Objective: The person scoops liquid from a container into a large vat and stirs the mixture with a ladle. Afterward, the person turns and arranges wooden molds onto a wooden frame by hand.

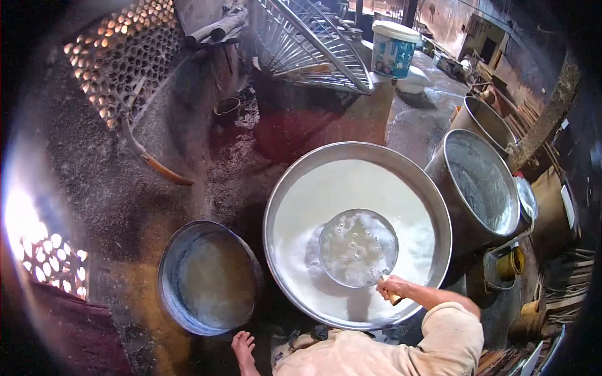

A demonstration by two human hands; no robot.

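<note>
My right hand is wrapped around the pale handle of a wide, round metal scoop. Cloudy, bubbly liquid shows inside the scoop's rim. It sits over a large metal vat of milky white liquid, near the vat's front side. My left hand hangs low with fingers apart and holds nothing. Nearest to it is a round metal tub with murky, brownish liquid, left of the vat. Whether the scoop's base touches the white liquid cannot be made out.
Two deep metal pots stand to the right. A lidded bucket and a metal grille are behind the vat. A curved pole lies at left. Firewood and a yellow container sit at right.
</note>
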